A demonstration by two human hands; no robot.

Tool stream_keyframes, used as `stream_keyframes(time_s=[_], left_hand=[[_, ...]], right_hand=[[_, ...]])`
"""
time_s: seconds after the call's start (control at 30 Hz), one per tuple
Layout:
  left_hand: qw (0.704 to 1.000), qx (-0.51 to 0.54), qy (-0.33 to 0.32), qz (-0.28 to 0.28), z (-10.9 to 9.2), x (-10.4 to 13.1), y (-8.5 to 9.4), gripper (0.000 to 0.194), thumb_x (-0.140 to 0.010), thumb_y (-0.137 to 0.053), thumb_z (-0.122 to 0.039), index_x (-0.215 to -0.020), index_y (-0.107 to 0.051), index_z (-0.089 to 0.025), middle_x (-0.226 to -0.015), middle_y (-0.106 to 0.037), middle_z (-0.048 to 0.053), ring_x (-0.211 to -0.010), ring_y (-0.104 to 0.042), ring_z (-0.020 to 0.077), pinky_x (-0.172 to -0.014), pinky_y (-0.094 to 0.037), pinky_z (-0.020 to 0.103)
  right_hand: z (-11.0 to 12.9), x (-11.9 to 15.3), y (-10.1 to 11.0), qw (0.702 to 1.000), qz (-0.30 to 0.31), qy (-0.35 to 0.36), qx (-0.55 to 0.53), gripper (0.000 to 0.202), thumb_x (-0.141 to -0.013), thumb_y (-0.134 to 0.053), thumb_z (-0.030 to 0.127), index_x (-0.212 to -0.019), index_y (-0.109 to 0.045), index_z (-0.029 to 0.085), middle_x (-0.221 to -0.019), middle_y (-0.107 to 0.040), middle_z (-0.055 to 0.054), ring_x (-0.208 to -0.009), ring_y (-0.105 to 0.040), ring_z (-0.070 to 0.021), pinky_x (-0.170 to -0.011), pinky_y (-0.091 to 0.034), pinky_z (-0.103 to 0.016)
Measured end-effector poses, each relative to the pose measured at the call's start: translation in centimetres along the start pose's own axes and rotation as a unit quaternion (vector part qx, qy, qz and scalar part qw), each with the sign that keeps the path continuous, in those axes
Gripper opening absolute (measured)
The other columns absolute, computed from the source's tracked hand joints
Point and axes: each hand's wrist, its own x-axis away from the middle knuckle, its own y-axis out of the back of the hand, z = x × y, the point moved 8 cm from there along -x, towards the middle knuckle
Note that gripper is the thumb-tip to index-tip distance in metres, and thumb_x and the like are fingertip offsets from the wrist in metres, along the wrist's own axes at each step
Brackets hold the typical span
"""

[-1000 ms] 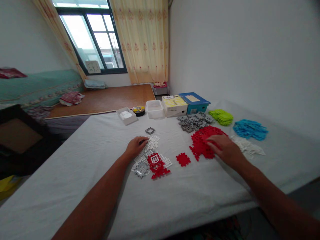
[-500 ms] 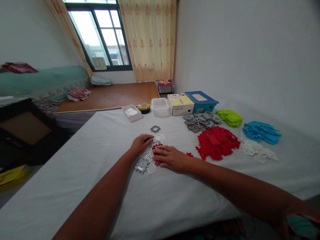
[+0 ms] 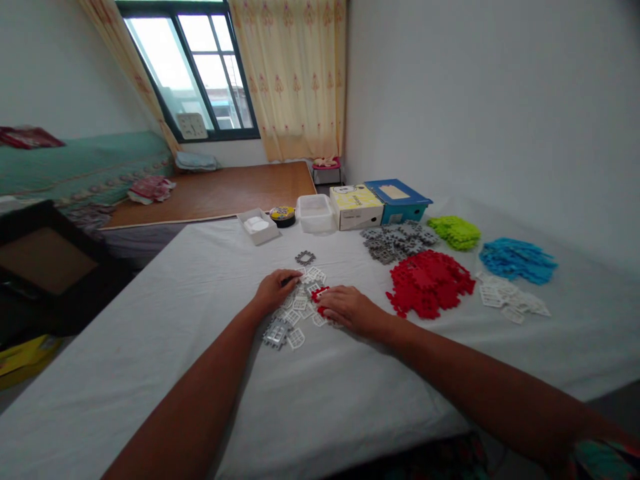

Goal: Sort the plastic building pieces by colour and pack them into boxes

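Observation:
A small pile of white window-lattice plastic pieces (image 3: 299, 304) lies on the white sheet between my hands, with a grey notched piece (image 3: 276, 333) at its near end. My left hand (image 3: 274, 291) rests at the pile's left edge, fingers curled and thumb close to the index finger; what they may hold is hidden. Palm down, my right hand (image 3: 354, 311) has its fingers closed over red interlocking plastic pieces (image 3: 319, 293) on the pile's right side, partly covering them. A grey square ring piece (image 3: 305, 257) lies just beyond the pile.
To the right lie heaps of red (image 3: 431, 283), grey (image 3: 397, 240), lime green (image 3: 454, 232), blue (image 3: 517, 260) and white pieces (image 3: 513, 297). Along the back stand a white box (image 3: 260, 233), a round tin (image 3: 283, 217), a clear tub (image 3: 316, 215), a yellow-white box (image 3: 356, 208) and a blue box (image 3: 400, 199).
My right hand has slid right with the red pieces, uncovering more white lattice pieces. My left hand stays by the pile. The whole view has shifted slightly.

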Motion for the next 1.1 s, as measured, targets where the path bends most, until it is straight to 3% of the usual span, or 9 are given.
stream_keyframes(time_s=[0.1,0.23,0.37,0.57,0.63,0.73,0.9,1.0,1.1], left_hand=[[1.0,-0.001,0.002,0.001,0.2,-0.1,-0.1,0.032,-0.087,-0.053,-0.036,-0.108,-0.073,-0.022,-0.107,-0.074,0.005,-0.1,-0.067,0.0224,-0.092,-0.051,0.034],[1.0,-0.001,0.007,0.0,0.5,-0.1,-0.2,0.032,-0.087,-0.053,-0.037,-0.108,-0.072,-0.023,-0.107,-0.074,0.005,-0.1,-0.067,0.0221,-0.091,-0.051,0.034],[1.0,0.0,0.005,0.003,0.5,-0.1,-0.2,0.032,-0.087,-0.053,-0.038,-0.108,-0.072,-0.023,-0.106,-0.074,0.005,-0.1,-0.066,0.0216,-0.091,-0.05,0.034],[1.0,0.003,0.004,0.005,0.5,-0.2,-0.2,0.033,-0.087,-0.052,-0.037,-0.109,-0.072,-0.023,-0.108,-0.073,0.006,-0.101,-0.066,0.022,-0.091,-0.05,0.035],[1.0,0.001,0.002,0.004,0.5,-0.2,-0.2,0.033,-0.087,-0.052,-0.037,-0.109,-0.072,-0.023,-0.107,-0.073,0.006,-0.101,-0.066,0.0223,-0.091,-0.05,0.035],[1.0,-0.001,0.001,0.002,0.5,-0.2,-0.2,0.033,-0.087,-0.052,-0.037,-0.108,-0.072,-0.023,-0.107,-0.073,0.005,-0.1,-0.066,0.0224,-0.091,-0.05,0.035],[1.0,0.007,-0.007,0.004,0.3,-0.1,-0.2,0.033,-0.087,-0.051,-0.038,-0.108,-0.072,-0.023,-0.107,-0.073,0.005,-0.1,-0.066,0.0218,-0.091,-0.05,0.034],[1.0,0.002,-0.011,0.002,0.5,-0.2,-0.3,0.034,-0.087,-0.051,-0.039,-0.108,-0.072,-0.023,-0.105,-0.074,0.005,-0.099,-0.066,0.022,-0.09,-0.05,0.035],[1.0,0.0,-0.011,-0.001,0.8,-0.2,-0.3,0.034,-0.087,-0.051,-0.039,-0.108,-0.072,-0.023,-0.106,-0.074,0.005,-0.099,-0.066,0.0219,-0.09,-0.05,0.034]], right_hand=[[-0.8,0.2,1.3,0.998,-0.039,-0.047,-0.029,0.03,-0.1,-0.043,0.034,-0.111,-0.067,0.02,-0.111,-0.07,-0.008,-0.105,-0.059,-0.0192,-0.096,-0.043,-0.037],[-2.9,1.0,2.7,0.978,-0.092,-0.163,-0.096,0.033,-0.1,-0.043,0.038,-0.11,-0.069,0.019,-0.104,-0.072,-0.008,-0.096,-0.062,-0.0195,-0.089,-0.046,-0.035],[-4.7,1.9,2.5,0.951,-0.096,-0.232,-0.18,0.031,-0.097,-0.045,0.037,-0.11,-0.068,0.02,-0.104,-0.073,-0.005,-0.094,-0.064,-0.0184,-0.085,-0.048,-0.031],[-7.0,3.1,2.7,0.931,-0.117,-0.291,-0.188,0.026,-0.093,-0.048,0.036,-0.1,-0.064,0.018,-0.088,-0.072,-0.004,-0.078,-0.062,-0.0159,-0.072,-0.047,-0.028],[-7.4,3.4,4.2,0.932,-0.131,-0.287,-0.18,0.025,-0.091,-0.05,0.037,-0.097,-0.065,0.018,-0.086,-0.071,-0.004,-0.077,-0.062,-0.0163,-0.071,-0.048,-0.029],[-8.3,4.6,8.2,0.932,-0.174,-0.292,-0.122,0.025,-0.089,-0.053,0.037,-0.097,-0.067,0.019,-0.092,-0.072,-0.005,-0.083,-0.064,-0.0184,-0.076,-0.049,-0.031],[-11.7,10.0,15.5,0.886,-0.216,-0.4,0.09,0.024,-0.085,-0.057,0.037,-0.098,-0.069,0.021,-0.089,-0.073,-0.006,-0.081,-0.065,-0.0199,-0.075,-0.047,-0.032],[-13.3,12.7,17.1,0.868,-0.169,-0.431,0.18,0.024,-0.086,-0.055,0.039,-0.092,-0.071,0.021,-0.087,-0.073,-0.005,-0.079,-0.064,-0.0202,-0.071,-0.045,-0.03],[-14.2,13.9,17.0,0.863,-0.114,-0.44,0.22,0.023,-0.086,-0.054,0.038,-0.09,-0.072,0.023,-0.088,-0.073,-0.005,-0.08,-0.064,-0.0202,-0.07,-0.044,-0.03]])
